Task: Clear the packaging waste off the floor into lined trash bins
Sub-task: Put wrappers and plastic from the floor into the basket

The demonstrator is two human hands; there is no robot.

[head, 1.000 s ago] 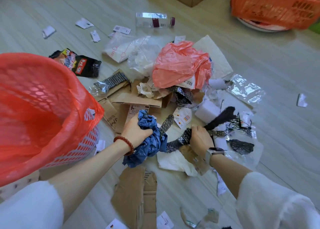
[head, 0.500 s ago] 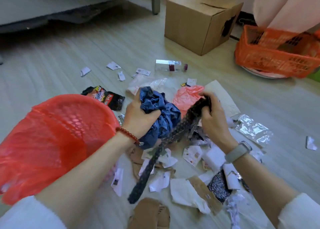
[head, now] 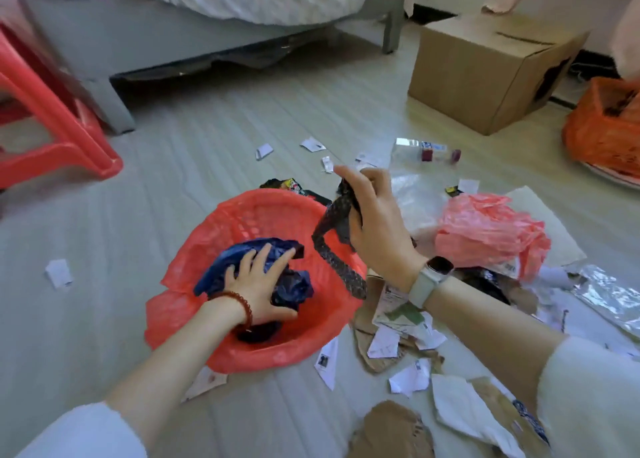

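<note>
The left hand [head: 258, 284] is inside the red-lined bin [head: 242, 346], its fingers spread flat and pressing on a crumpled blue bag [head: 294, 287] that lies in the bin. The right hand [head: 375, 229] is raised over the bin's rim and its fingers are clenched around a dark patterned strip [head: 341, 267], which hangs down over the edge. On the floor [head: 207, 138] to the right lie a pink plastic bag [head: 485, 235], torn cardboard [head: 388, 426] and paper scraps. A cardboard box [head: 485, 69] stands further away.
</note>
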